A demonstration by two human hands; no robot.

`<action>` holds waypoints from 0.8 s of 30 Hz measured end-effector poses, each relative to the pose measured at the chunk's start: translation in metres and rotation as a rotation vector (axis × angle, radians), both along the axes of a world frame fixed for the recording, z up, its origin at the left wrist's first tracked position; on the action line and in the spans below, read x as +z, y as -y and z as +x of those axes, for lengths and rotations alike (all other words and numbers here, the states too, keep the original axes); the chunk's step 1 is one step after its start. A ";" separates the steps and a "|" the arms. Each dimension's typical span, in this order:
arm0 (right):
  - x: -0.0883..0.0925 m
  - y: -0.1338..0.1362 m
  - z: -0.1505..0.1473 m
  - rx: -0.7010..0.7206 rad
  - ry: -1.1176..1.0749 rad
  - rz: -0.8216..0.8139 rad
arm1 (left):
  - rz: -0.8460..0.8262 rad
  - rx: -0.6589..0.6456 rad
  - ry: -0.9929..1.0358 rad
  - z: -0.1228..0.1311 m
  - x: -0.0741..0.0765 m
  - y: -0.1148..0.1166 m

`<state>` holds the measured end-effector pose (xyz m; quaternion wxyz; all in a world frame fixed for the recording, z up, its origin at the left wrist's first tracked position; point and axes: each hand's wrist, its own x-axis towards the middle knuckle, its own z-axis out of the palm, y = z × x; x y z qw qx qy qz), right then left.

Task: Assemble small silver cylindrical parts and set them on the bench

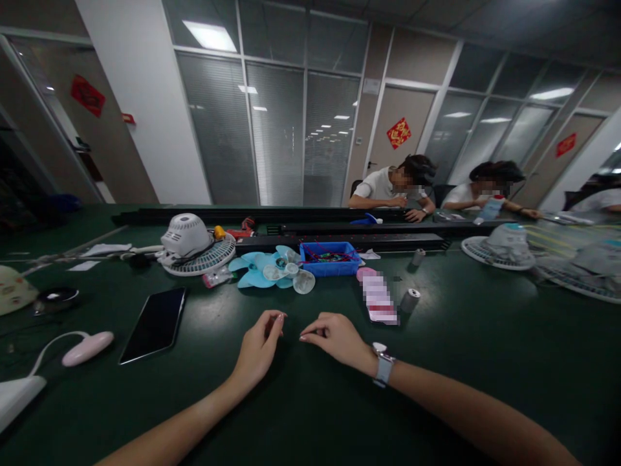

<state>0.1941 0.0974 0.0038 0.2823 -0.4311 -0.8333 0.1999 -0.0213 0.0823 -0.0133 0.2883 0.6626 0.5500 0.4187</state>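
Note:
Above the dark green table, my left hand has its fingers curled, with the thumb close to the index finger. Nothing shows between its fingertips. Facing it across a small gap, my right hand is pinched, thumb and index tips together, and no object is visible in it. A watch with a pale strap sits on my right wrist. Beyond both hands lie light-blue fan blades and a blue bin full of wires and small parts. A phone with a blurred screen lies past my right hand.
On the left are a black tablet and a pink oval device on a white cable. A white fan housing stands behind. Two cans stand at right. Long black bars cross the table. Co-workers sit opposite.

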 end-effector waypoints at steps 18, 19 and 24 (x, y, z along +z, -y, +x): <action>-0.002 -0.025 0.212 -0.776 0.014 0.246 | -0.011 0.024 -0.024 0.002 0.004 0.001; -0.003 -0.024 0.211 -0.777 0.010 0.250 | -0.008 0.022 -0.021 0.002 0.003 0.001; -0.002 -0.017 0.210 -0.820 0.015 0.258 | -0.013 0.010 -0.015 0.001 0.003 0.001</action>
